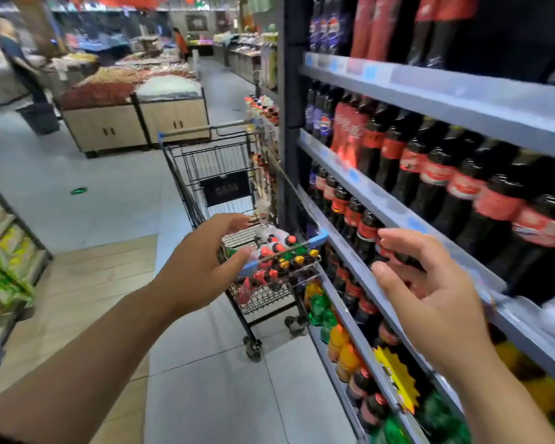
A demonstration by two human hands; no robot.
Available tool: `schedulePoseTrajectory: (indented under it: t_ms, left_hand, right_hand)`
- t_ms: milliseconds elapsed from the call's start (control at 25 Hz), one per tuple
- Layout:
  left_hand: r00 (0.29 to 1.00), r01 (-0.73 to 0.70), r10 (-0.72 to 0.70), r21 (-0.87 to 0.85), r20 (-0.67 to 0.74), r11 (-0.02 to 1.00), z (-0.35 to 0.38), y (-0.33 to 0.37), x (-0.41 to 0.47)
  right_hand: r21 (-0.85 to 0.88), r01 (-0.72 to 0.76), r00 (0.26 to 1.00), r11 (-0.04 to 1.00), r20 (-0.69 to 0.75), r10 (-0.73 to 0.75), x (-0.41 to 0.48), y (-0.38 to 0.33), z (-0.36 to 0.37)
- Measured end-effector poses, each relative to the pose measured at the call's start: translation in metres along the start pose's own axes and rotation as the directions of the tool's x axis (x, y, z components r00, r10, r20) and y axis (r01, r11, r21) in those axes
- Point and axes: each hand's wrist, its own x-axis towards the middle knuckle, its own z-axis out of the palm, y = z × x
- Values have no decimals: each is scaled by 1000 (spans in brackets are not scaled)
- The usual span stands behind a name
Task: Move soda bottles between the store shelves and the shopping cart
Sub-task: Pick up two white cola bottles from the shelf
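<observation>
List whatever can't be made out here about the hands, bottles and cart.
Head view: whether the right hand grips the cola bottle; its own fingers cover the contact.
Head view: price tags unreadable, motion blur.
Head view: top-shelf bottles, caps cut off by the upper edge.
Head view: bottles in the cart, lower ones hidden by those on top.

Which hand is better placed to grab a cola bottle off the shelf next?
Right. The right hand hovers open right at the small cola bottles. The left hand is open over the cart handle, farther from them.
</observation>
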Motion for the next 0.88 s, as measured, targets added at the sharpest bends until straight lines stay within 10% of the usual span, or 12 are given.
schedulePoseTrajectory:
  t_ms: [480, 880]
  left_hand:
    - [983, 172, -169, -33, 66, 985, 35, -247, 149]
    - [867, 229, -215, 25, 449, 973, 112, -441, 294]
  right_hand:
    - [56, -3, 998, 998, 65, -1, 176, 119, 207]
    - [-31, -201, 979, 979, -51, 199, 244, 211, 363]
